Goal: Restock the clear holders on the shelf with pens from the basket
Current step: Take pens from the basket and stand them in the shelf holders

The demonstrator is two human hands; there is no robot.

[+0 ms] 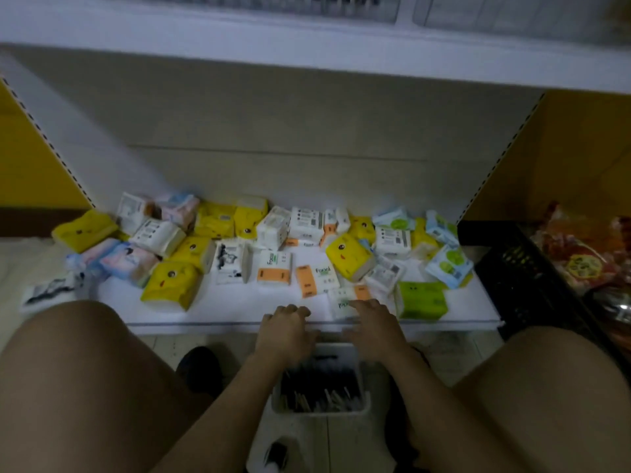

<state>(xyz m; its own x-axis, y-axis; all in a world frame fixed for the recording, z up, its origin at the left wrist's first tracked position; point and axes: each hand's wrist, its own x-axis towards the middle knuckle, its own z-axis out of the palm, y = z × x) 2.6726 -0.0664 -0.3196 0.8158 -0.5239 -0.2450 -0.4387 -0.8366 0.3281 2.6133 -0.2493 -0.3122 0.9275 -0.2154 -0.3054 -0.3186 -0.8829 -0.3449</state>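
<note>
The left hand [285, 331] is at the front edge of the low shelf [222, 308], with its fingers bent. It is blurry, so I cannot tell if it holds something. The right hand [374, 327] is just beside it, loose and holding nothing. Its fingers touch a white pack [343, 303] near the front edge. Under both wrists, on the floor, sits the basket [321, 413] with the pens [321, 392] in it. I think no pen is out yet.

Here is what could go wrong. The holders [478, 11] are high up on the top shelf [307, 46], well apart from the basket, and they look blurry. The person is low down, so on a long reach up, pens could slip and fall among the packs. An arm or knee could bump the basket and tip it, since it stands between the legs. A push from the right hand could slide the white pack off the front edge.

Many packs [170, 285] lie mixed up over the low shelf. A green pack [421, 298] lies near its front right corner. A black crate [512, 268] stands past the right edge. The packs do not block the basket. The top shelf's front edge sits between the hands and the holders.
</note>
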